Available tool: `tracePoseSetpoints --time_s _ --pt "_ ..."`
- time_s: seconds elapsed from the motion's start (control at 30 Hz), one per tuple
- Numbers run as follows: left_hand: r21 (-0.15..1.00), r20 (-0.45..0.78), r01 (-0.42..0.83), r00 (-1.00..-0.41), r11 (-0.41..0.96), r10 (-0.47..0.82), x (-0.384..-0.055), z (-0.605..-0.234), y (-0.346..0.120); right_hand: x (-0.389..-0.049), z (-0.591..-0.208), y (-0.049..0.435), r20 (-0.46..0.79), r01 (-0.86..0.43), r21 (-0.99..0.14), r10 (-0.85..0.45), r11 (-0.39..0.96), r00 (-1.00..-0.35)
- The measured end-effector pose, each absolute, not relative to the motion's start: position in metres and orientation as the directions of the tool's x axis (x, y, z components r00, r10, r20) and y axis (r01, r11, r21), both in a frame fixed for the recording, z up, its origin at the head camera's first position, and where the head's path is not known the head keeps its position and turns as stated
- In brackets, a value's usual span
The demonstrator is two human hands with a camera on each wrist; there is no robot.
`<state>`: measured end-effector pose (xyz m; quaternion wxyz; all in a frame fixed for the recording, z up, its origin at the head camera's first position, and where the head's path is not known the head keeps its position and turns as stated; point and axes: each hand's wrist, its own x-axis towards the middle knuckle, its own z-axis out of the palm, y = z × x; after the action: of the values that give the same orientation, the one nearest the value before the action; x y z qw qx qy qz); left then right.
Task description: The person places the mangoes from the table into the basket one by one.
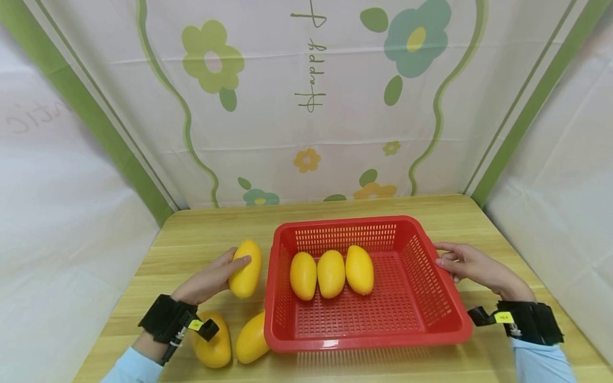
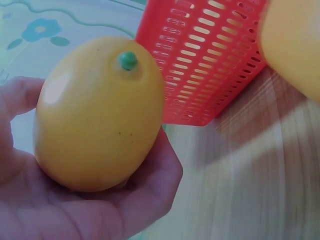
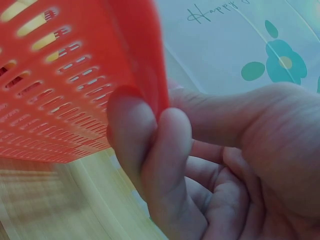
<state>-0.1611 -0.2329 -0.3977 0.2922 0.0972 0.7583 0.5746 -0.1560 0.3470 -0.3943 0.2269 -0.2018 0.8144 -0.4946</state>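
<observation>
My left hand grips a yellow mango just left of the red plastic basket; in the left wrist view the held mango shows a small green stem nub, with fingers and thumb around its sides. My right hand pinches the basket's right rim, and the right wrist view has its thumb and fingertips on either side of the red rim. Inside the basket, toward its left, three mangoes stand side by side, the middle one between the two others.
Two more mangoes lie on the wooden table at the front left: one under the left wrist strap, the other against the basket's left front corner. A flower-printed cloth hangs behind the table, with white cloth along both sides.
</observation>
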Motion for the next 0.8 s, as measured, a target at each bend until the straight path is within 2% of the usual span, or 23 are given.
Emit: tracePoseSetpoints --time_s 0.27,0.5,0.8 --pt "0.926 -0.359 -0.247 -0.804 0.284 0.473 -0.161 -0.392 -0.23 -0.157 -0.395 0.348 -0.168 -0.107 -0.897 -0.556 0.428 -0.814" --pt "0.938 -0.327 -0.205 -0.791 0.28 0.518 -0.161 -0.386 -0.225 -0.157 -0.396 0.348 -0.168 -0.104 -0.901 -0.561 0.42 -0.811" --pt "0.938 -0.305 -0.162 -0.804 0.305 0.511 -0.165 -0.376 -0.215 -0.158 -0.397 0.348 -0.148 -0.126 -0.904 -0.576 0.408 -0.804"
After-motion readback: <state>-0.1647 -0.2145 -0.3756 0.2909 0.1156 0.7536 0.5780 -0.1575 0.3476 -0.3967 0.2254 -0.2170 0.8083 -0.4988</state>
